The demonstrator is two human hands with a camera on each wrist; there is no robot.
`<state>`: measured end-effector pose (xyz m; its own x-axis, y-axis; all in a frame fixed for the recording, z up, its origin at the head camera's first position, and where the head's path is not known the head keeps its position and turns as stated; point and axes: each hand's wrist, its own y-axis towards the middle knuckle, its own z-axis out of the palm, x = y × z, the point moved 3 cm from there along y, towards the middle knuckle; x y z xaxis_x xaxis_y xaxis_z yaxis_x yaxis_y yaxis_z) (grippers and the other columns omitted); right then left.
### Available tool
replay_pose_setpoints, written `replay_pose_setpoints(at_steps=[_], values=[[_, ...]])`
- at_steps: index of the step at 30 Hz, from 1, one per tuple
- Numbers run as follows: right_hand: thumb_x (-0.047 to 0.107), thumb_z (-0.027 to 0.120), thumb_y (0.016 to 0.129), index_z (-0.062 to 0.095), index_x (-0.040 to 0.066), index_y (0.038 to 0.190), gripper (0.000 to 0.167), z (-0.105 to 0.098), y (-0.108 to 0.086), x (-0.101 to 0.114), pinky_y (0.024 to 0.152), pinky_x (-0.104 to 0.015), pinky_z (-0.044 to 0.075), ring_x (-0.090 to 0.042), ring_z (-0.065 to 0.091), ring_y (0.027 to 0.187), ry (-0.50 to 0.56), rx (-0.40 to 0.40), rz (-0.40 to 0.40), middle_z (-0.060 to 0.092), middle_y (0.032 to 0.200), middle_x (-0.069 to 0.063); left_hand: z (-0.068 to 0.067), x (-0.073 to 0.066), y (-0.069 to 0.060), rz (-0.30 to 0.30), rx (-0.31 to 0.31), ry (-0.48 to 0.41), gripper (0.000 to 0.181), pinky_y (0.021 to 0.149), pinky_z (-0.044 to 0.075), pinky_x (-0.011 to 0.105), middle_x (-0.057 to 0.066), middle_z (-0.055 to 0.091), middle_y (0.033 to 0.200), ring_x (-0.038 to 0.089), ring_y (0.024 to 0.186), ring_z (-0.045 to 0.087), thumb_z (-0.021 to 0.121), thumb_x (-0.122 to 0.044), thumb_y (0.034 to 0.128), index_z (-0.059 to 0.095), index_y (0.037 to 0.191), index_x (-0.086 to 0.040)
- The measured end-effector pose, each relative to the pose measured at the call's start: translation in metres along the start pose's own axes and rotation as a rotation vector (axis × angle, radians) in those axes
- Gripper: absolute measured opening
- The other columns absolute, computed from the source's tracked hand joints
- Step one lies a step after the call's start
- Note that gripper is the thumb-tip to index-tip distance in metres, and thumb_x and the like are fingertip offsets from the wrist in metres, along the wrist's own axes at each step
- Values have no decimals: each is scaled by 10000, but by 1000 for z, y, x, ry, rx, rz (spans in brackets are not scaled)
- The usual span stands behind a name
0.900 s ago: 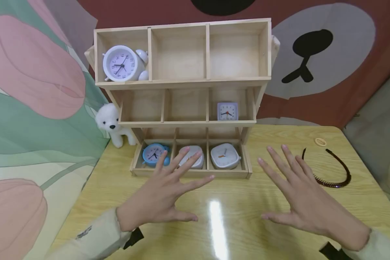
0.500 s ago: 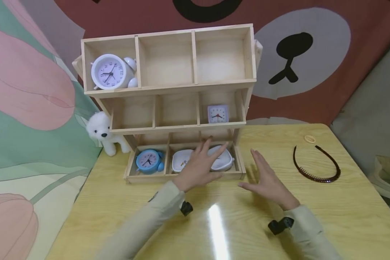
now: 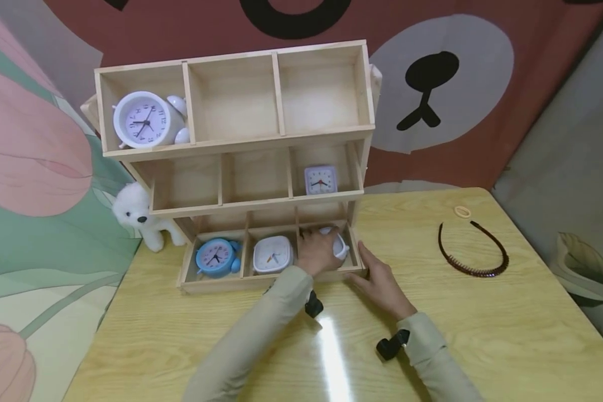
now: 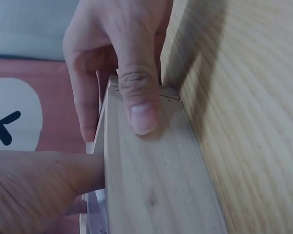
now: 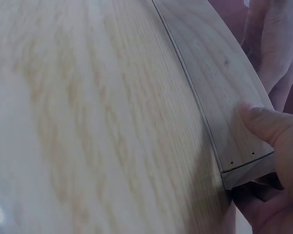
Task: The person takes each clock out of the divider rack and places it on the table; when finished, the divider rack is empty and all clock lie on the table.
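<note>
The left hand (image 3: 317,255) has reached the lower-right clock (image 3: 340,245), grip unclear; the right hand (image 3: 380,283) pinches the shelf (image 3: 231,285), seemingly bracing it.

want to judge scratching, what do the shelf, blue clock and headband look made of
Shelf: pale wood, seemingly unpainted; grain and a knot show. Blue clock: smooth, evenly coloured, probably plastic, possibly painted metal. Headband: dark, glossy, likely plastic; small glints along it.

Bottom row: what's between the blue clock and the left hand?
A white square-faced clock, with a wooden divider on each side of it, sits between the blue clock and left hand. Head view shows it.
</note>
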<state>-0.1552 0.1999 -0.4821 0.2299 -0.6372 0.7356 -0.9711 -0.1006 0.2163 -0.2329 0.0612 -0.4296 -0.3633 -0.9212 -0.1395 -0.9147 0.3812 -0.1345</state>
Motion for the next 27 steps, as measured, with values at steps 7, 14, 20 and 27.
replay_pose_setpoints(at_steps=[7,14,20,27], values=[[317,712,869,244,8,1511,853,-5,0,5,823,-373,546,-250,649,916,-66,-10,-9,525,1366,-239,-1,-5,9,42,85,33,749,1036,316,683,231,386,1492,529,1327,361,710,-490,816,368,1473,-380],[344,698,876,238,11,1514,854,2,-3,4,774,-330,511,-156,602,813,-72,6,11,412,1484,-216,-3,-10,10,34,140,81,768,855,498,604,255,391,1443,503,1271,418,772,-443,765,409,1440,-399],[345,697,879,229,14,1517,858,0,-2,5,836,-408,532,-238,628,973,-76,-3,4,482,1418,-240,-19,-7,6,53,151,-1,891,798,545,548,250,364,1471,532,1278,408,838,-379,695,385,1462,-378],[367,678,890,192,54,1533,865,-2,-1,5,947,-465,506,-301,559,1223,-65,18,19,365,1517,-193,-38,-1,-8,99,119,-36,879,740,553,500,216,473,1331,457,1128,509,850,-366,672,426,1441,-340]])
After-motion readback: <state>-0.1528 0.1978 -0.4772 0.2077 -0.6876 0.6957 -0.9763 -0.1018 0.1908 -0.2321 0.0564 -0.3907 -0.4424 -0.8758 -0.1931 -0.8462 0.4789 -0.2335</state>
